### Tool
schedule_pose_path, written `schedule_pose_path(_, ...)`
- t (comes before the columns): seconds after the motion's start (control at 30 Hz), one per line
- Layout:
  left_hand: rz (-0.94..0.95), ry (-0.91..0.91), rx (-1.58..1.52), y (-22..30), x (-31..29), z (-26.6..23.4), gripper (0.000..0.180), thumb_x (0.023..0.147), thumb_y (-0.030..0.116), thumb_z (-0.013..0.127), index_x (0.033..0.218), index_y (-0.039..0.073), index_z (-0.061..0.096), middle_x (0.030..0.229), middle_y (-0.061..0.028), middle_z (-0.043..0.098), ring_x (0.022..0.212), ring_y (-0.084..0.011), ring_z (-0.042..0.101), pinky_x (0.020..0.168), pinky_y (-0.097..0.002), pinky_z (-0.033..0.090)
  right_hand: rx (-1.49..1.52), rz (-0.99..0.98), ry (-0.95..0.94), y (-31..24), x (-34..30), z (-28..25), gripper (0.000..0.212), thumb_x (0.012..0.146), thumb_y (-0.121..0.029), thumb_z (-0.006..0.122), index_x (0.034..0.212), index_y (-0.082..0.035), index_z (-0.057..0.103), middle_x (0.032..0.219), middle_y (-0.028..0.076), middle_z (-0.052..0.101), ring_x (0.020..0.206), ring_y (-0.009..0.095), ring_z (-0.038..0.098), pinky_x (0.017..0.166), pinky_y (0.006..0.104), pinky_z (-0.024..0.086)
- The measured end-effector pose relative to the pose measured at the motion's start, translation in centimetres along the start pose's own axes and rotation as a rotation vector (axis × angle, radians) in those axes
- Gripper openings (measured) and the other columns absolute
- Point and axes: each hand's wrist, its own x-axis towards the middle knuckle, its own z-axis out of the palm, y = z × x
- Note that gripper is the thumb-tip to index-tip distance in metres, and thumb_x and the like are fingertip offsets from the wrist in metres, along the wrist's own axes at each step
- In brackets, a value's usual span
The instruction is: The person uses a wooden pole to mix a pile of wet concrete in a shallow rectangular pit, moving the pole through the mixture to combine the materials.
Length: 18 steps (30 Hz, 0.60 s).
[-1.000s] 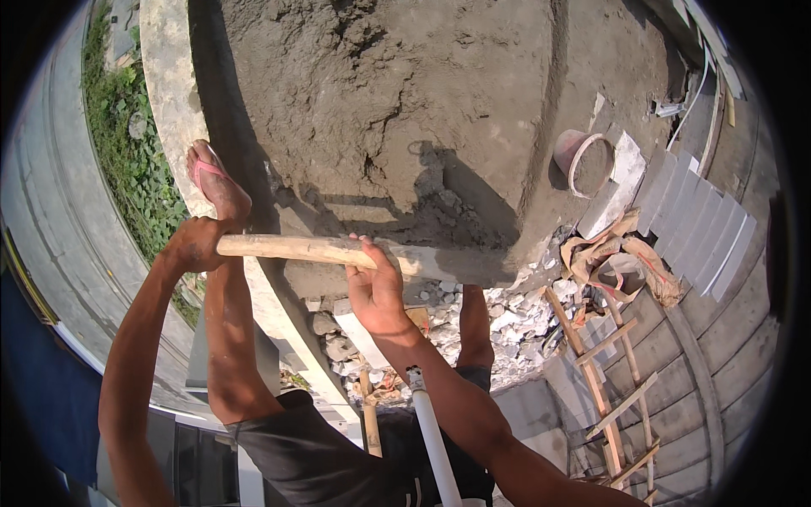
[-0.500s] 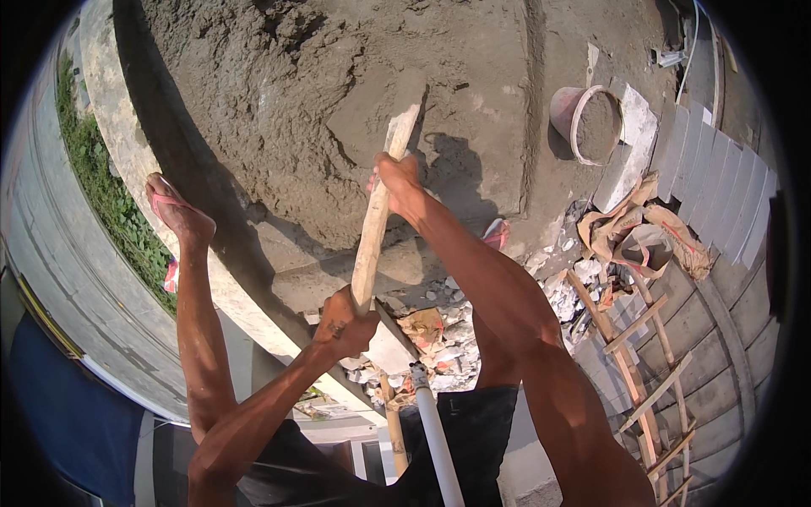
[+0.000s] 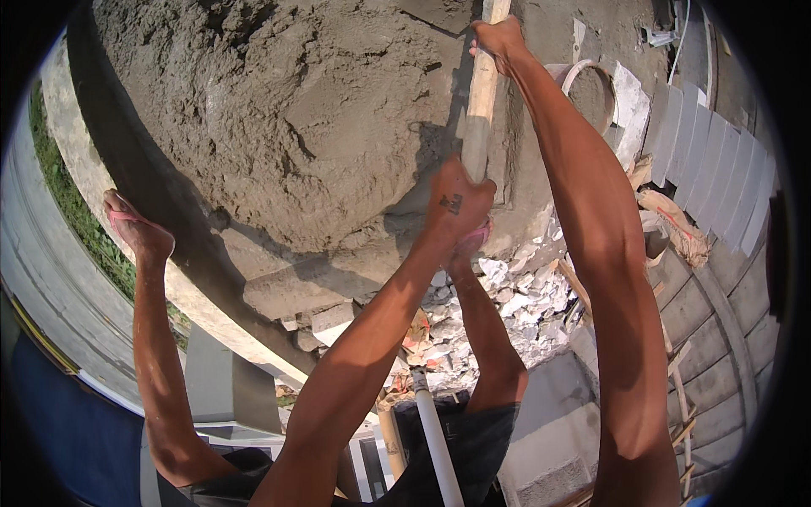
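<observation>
A long wooden board (image 3: 481,89), smeared with grey mortar, slants up and away over a broad bed of wet concrete (image 3: 329,127). My left hand (image 3: 460,203) is closed around its near end. Farther up, my right hand (image 3: 498,42) grips it with the arm stretched far forward. The board's far end runs out of the picture at the top. Rough lumps cover the concrete left of the board, while the strip around it looks smoother.
A bucket (image 3: 583,65) stands at the right, partly behind my right forearm. White rubble (image 3: 528,291) lies near my right foot (image 3: 473,241). My left foot (image 3: 139,228) rests on the curved wall edge (image 3: 76,110). A white pipe (image 3: 435,448) rises below; paper sacks (image 3: 676,228) lie right.
Both hands have moved forward and to the right with the board, and my arms are now stretched farther out. The view has shifted slightly.
</observation>
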Motion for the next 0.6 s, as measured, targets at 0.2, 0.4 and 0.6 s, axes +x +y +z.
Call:
schedule_pose_path(0.2,-0.477,-0.106,0.134,-8.0,-11.5,-5.3,0.047,0.076,0.023,0.068,0.106,-0.012,0.059,0.093,-0.0323,0.067,0.092,-0.0372,0.071,0.079,-0.0423,0.054,0.044,0.458,0.005,14.8,-14.0,8.0,0.050,0.080,-0.001,0.063,0.120,0.011,0.036,0.088,0.021,0.057,0.062,0.027,0.064,0.046,0.0413,0.053)
schedule_pose_path(0.4,-0.387,-0.235,0.404,-4.6,-16.0,-14.2,0.040,0.077,0.023,0.064,0.100,-0.009,0.058,0.068,-0.0194,0.066,0.064,-0.0264,0.069,0.060,-0.0402,0.054,0.375,0.599,-0.057,14.1,-20.3,9.3,0.023,0.088,-0.005,0.062,0.102,0.005,0.048,0.075,0.011,0.053,0.058,0.021,0.056,0.048,0.0380,0.052)
schedule_pose_path(0.6,-0.216,-0.443,0.861,-1.3,-22.4,-29.0,0.042,0.074,0.018,0.065,0.110,-0.004,0.060,0.090,-0.0253,0.066,0.086,-0.0362,0.067,0.078,-0.0451,0.053,1.057,0.762,0.135,7.8,-33.3,13.9,0.013,0.088,-0.001,0.060,0.093,-0.001,0.049,0.079,0.008,0.051,0.067,0.021,0.056,0.066,0.0437,0.054)
